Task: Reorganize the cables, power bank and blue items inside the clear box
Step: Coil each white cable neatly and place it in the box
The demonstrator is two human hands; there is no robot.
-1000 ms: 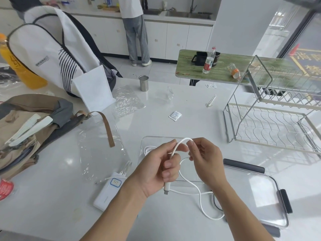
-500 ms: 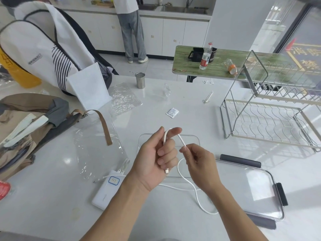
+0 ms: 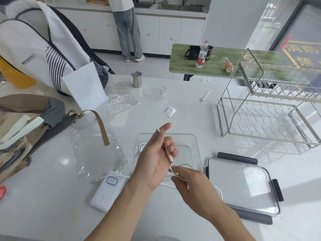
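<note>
your left hand (image 3: pixel 156 153) pinches the folded cable (image 3: pixel 168 150), forefinger straight; your right hand (image 3: pixel 189 181) grips the slack just below it. half a second ago the right fingers worked the fold higher up, so another loop has probably gone on and the coiling is well along. the cable is thin, white, trailing behind both wrists. beneath the hands sits the box (image 3: pixel 196 150), left of them the bank (image 3: pixel 107 193).

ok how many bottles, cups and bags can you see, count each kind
bottles: 2, one upright, one lying on its side, both on the green table
metal cups: 1
bags: 2, white backpack, brown bag
total: 5
</note>
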